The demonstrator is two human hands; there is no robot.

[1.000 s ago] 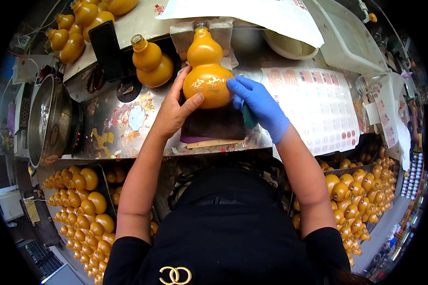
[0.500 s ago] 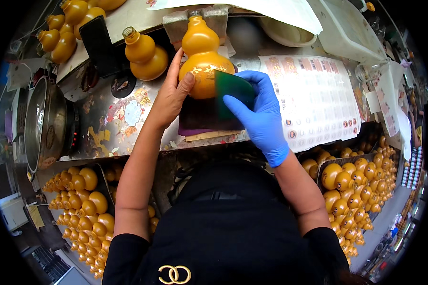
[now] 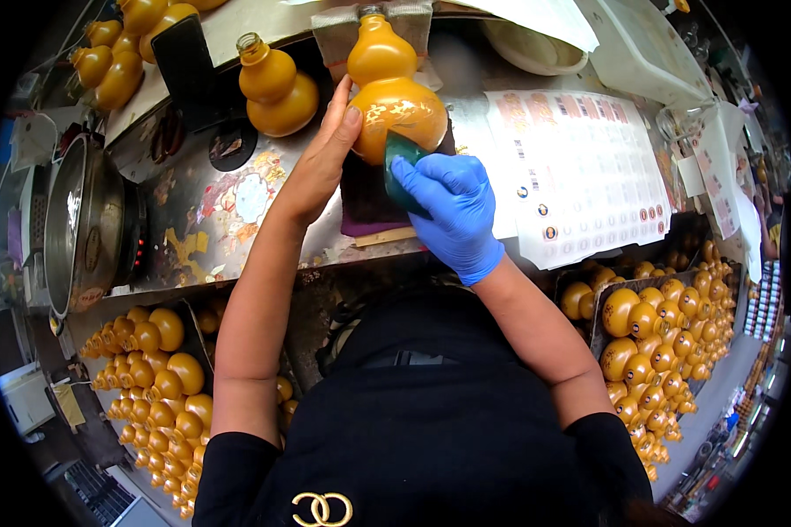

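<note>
A yellow gourd-shaped bottle (image 3: 385,61) lies on its side on a dark pad, its neck pointing away from me on a cloth-covered rest (image 3: 332,39). Pale gold lettering runs across its wide lower bulb. My bare left hand (image 3: 322,165) is pressed against the bulb's left side, fingers stretched along it. In a blue glove, my right hand (image 3: 455,206) grips a dark green flat scraper (image 3: 401,182), its edge against the bulb just below the lettering. The gloved fingers hide part of the scraper.
Another gourd bottle (image 3: 277,92) stands to the left, near a black phone-like panel (image 3: 183,66). A metal pan (image 3: 81,220) sits at far left. A printed decal sheet (image 3: 580,176) covers the bench's right side. Many gourd bottles (image 3: 180,373) are stacked below on both sides.
My right hand has moved left and turned, bringing the scraper from the bulb's right side to its near lower part. My left hand stays against the bottle.
</note>
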